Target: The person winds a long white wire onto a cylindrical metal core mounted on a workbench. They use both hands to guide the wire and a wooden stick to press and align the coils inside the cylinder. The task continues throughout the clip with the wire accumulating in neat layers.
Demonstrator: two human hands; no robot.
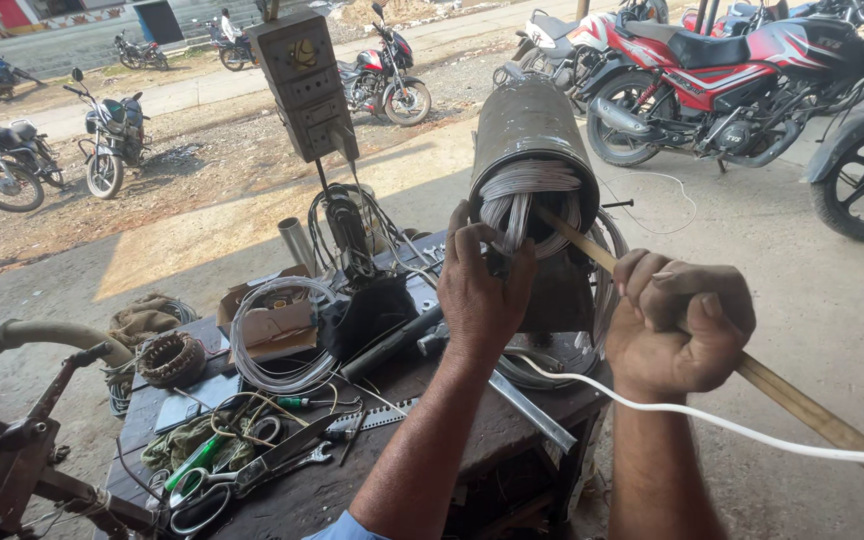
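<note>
A cluttered workbench (512, 425) is seen at a roadside yard with parked motorcycles (712, 80). A metal cylinder (530, 135) is stood tilted at the bench's far edge, wire coils (517, 205) showing at its mouth. The left hand (482, 290) is spread against the coils. The right hand (677, 325) is fisted around a wooden stick (802, 400) pushed into them.

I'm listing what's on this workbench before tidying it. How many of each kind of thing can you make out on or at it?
Motor stator, steadied by left hand: 1
Wooden stick, gripped by right hand: 1
Loose wire coil: 1
Small wound coil: 1
Scissors: 1
Green-handled screwdriver: 1
Total: 6
</note>
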